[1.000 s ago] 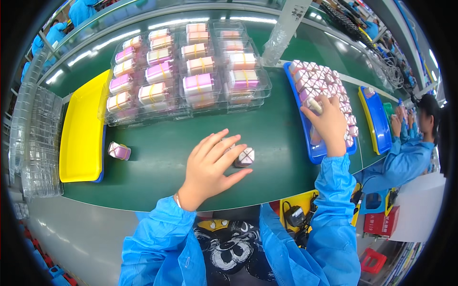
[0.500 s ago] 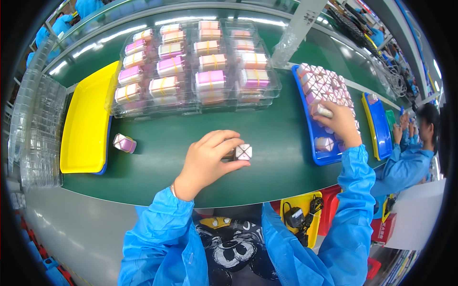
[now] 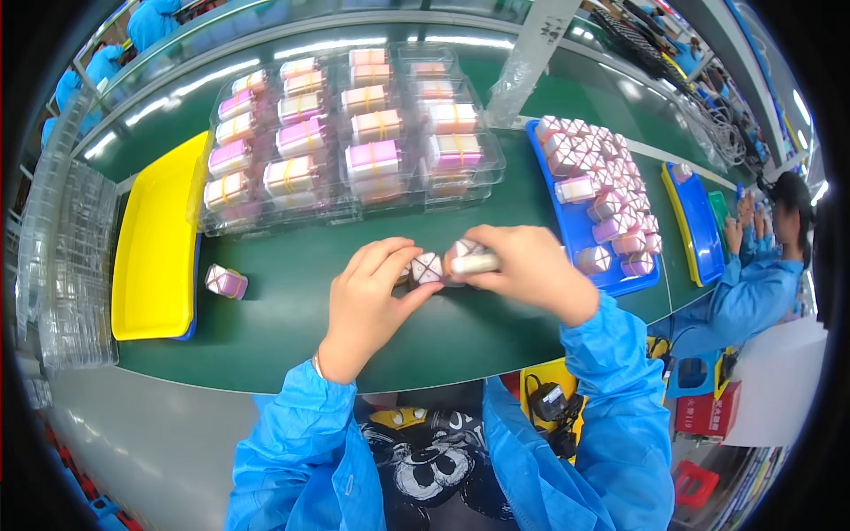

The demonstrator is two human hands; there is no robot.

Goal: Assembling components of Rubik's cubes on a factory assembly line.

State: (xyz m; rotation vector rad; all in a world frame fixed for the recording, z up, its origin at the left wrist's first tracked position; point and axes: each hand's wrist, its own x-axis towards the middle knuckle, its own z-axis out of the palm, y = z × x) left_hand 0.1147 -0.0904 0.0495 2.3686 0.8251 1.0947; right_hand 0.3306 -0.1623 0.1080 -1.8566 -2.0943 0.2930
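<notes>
Currently, a white-ended block [image 3: 428, 267] sits gripped in the left hand [image 3: 367, 288] over the counter [image 3: 283, 332], the right hand [image 3: 536, 270] pinching a pale block [image 3: 475, 263] beside it. Banded bundles [image 3: 373, 159] line clear trays [image 3: 354, 211]; loose blocks [image 3: 606, 206] remain in the blue tray [image 3: 574, 232].

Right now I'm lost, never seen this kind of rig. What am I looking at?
No machine here: a person works with two bare hands. The picture comes from a wide fisheye camera on their head, looking down, so straight edges bend and picture left is their left.

On the green bench are a yellow tray at left, a clear plastic tray of banded blocks toward the back, and a blue tray of X-marked blocks at right. One loose block lies beside the yellow tray.

The left hand grips an X-ended block; the right hand, close beside it, holds a pale piece, blurred.
</notes>
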